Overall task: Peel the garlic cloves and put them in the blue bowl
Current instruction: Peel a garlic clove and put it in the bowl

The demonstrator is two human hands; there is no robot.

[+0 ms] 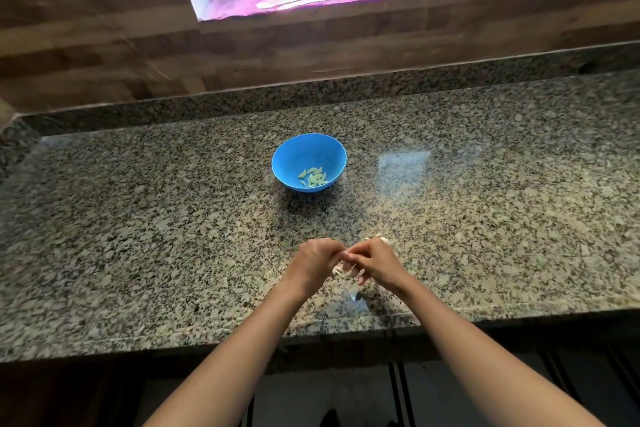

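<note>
- Granite worktop (485, 184), speckled grey and polished (it mirrors the window). Confirm the layout on it.
- Blue bowl (289, 154) stands mid-slab. It is round and smooth-walled, probably plastic. All positions below refer to it. Left hand (313, 262) and right hand (375, 262) meet well in front of the bowl, towards the slab's front edge.
- Hand state?
- Both hands have their fingers curled, with the fingertips brought together. Between them they pinch one garlic clove (346, 256), small and mostly hidden. A strip of papery skin (338, 271), pale and thin, hangs beneath the fingers.
- Bowl contents?
- Peeled cloves (313, 178) in a small heap on the near side of the floor. They are pale, crescent-shaped and slightly glossy.
- Step in hand?
- Judged as peeling, not transfer, because skin is attached and both hands are engaged. The next move calls for stripping the remaining skin. It is brittle and likely to tear, so pull it along the clove's length. One hand then carries the bare clove forward to the bowl and lets go above the heap. A pale scrap (375, 238) lies on the bowl side of the right hand (skin or an unpeeled clove, cannot tell).
</note>
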